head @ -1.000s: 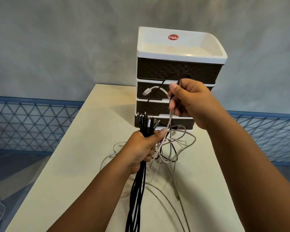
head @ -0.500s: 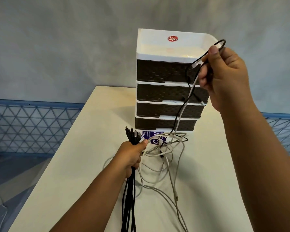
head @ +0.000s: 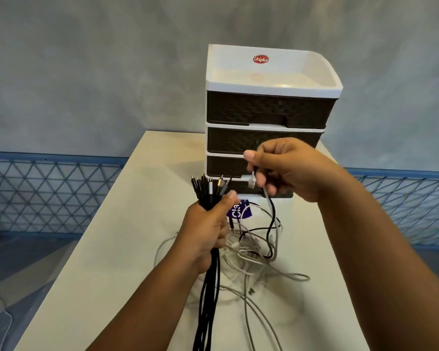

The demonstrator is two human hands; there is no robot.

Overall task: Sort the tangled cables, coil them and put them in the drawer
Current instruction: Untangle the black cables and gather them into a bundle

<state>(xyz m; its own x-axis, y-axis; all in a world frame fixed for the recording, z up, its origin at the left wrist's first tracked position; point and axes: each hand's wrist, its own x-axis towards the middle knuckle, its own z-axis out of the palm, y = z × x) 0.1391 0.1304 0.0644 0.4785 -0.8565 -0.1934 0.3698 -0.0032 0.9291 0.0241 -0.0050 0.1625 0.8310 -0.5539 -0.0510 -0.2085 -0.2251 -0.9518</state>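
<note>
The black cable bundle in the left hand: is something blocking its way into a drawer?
Yes. All four drawers of the drawer unit are closed, so none can take the black cable bundle yet. The right hand also holds a white and a black cable end in front of the lower drawers.

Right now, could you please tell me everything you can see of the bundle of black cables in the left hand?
The bundle of black cables is a sheaf of thin, matte cords gathered side by side. The left hand grips it near the top, fingers wrapped round. Above the fist the plug ends fan out upward, mostly black, some with metal tips. Below, the cords hang straight down past the table edge and out of view.
</note>
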